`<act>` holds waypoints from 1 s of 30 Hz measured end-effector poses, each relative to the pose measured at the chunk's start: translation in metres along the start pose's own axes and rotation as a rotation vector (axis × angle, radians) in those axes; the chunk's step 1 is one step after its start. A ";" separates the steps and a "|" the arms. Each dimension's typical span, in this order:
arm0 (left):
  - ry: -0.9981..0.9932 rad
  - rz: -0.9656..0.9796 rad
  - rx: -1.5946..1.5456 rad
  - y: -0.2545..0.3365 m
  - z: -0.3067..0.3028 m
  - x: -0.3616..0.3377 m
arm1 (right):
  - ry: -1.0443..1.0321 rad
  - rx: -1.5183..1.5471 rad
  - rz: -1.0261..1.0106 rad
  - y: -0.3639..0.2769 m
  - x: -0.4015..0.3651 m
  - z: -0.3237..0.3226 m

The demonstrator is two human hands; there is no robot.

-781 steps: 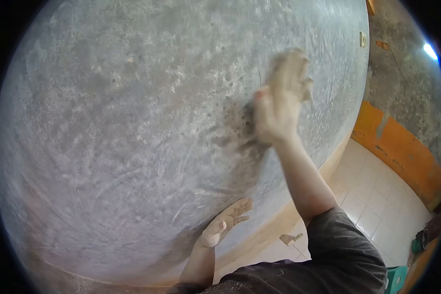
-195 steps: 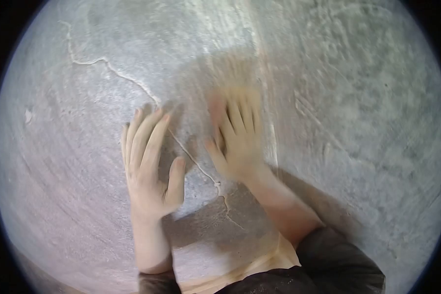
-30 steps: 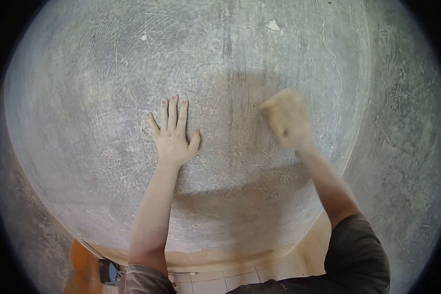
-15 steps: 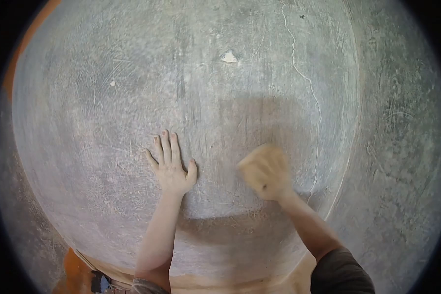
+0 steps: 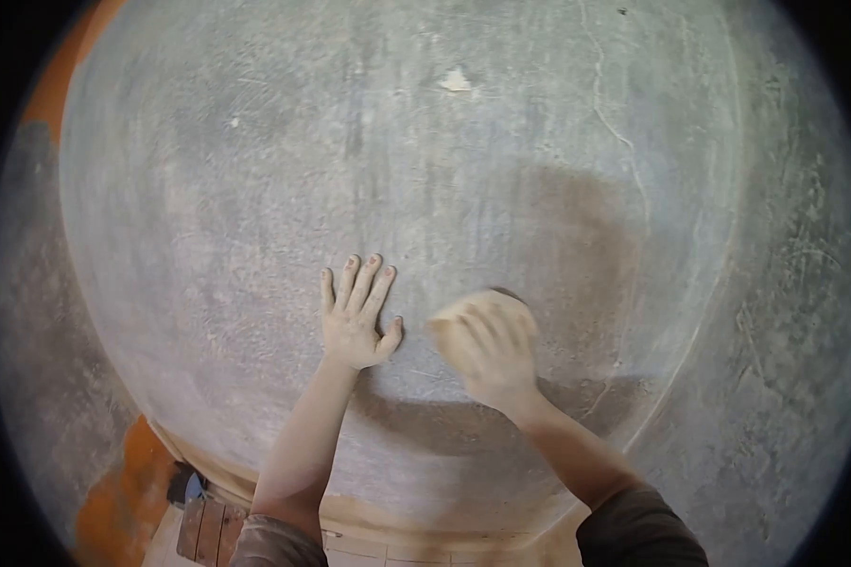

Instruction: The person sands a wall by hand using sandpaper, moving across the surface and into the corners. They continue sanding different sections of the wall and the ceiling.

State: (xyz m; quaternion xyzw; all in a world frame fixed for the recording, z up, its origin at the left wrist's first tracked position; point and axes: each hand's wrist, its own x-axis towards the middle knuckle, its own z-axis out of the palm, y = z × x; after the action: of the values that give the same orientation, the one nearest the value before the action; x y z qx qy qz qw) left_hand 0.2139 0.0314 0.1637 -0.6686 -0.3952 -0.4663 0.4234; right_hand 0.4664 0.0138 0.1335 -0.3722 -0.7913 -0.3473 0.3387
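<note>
A grey, rough plaster wall (image 5: 255,198) fills most of the view. My left hand (image 5: 355,326) lies flat on it, fingers spread and pointing up, holding nothing. To its right, my right hand (image 5: 494,354) is closed on a beige pad (image 5: 452,331), pressed to the wall surface. Motion blurs this hand, and its fingers cover much of the pad, so its exact kind does not show. A brownish darker area (image 5: 577,246) spreads on the wall to the right and above the right hand.
A thin crack (image 5: 599,94) runs down the wall at the right. A white chip (image 5: 456,79) shows higher up. Orange paint (image 5: 128,496) marks the lower left. Beside it, brown wooden boards (image 5: 208,531) and a small dark object (image 5: 182,482) sit near the wall's foot.
The view has shifted, with wall marks moving right and up. My right hand has swept left with the pad, closer to my left hand. The left hand stays flat on the wall.
</note>
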 end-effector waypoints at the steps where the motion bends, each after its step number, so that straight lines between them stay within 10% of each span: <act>1: -0.020 -0.018 0.000 -0.003 -0.003 -0.003 | -0.200 0.027 0.132 0.003 -0.010 -0.007; 7: -0.008 -0.018 -0.002 -0.001 -0.003 -0.002 | 0.412 -0.004 0.502 0.026 0.038 -0.024; 15: 0.004 -0.095 -0.072 -0.060 -0.011 -0.062 | 0.057 0.074 0.316 -0.107 0.030 0.052; 21: 0.050 -0.137 -0.035 -0.137 -0.021 -0.125 | 0.550 -0.010 0.516 -0.089 0.008 0.067; 23: 0.044 -0.124 -0.048 -0.138 -0.022 -0.137 | 0.633 0.314 0.887 -0.101 0.060 0.073; 25: 0.063 -0.115 -0.068 -0.141 -0.017 -0.141 | 0.524 -0.138 0.523 -0.119 0.092 0.089; 30: 0.073 -0.170 -0.167 -0.138 -0.012 -0.162 | 0.007 0.077 0.441 -0.244 0.055 0.124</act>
State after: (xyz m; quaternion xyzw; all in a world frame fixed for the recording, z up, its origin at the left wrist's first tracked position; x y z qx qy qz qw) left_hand 0.0415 0.0437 0.0384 -0.6481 -0.3945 -0.5560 0.3394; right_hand 0.2041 0.0152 0.0385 -0.5218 -0.7022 -0.2359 0.4231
